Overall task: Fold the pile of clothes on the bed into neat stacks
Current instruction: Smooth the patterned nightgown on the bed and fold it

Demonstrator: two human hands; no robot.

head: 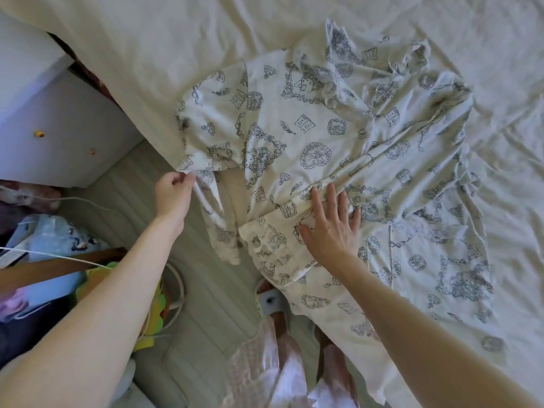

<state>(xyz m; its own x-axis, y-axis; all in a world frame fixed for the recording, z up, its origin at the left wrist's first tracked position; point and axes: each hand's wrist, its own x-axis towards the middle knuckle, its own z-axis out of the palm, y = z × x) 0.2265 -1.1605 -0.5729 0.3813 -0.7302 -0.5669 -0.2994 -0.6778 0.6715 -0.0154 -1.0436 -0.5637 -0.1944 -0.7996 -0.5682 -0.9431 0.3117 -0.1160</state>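
Observation:
A white garment [309, 134] printed with blue line drawings lies spread and rumpled across the near side of the bed [176, 39]. Part of it hangs over the bed's edge toward the floor. My left hand [173, 192] pinches the garment's left corner at the edge of the bed. My right hand [332, 225] lies flat on the cloth with fingers spread, pressing it onto the mattress near a fold.
A white cabinet [59, 119] stands at the left beside the bed. Bags, cords and coloured items [59, 254] crowd the floor at lower left. Grey ribbed flooring [206, 304] runs along the bed. My feet in slippers [273, 304] stand by the bed edge.

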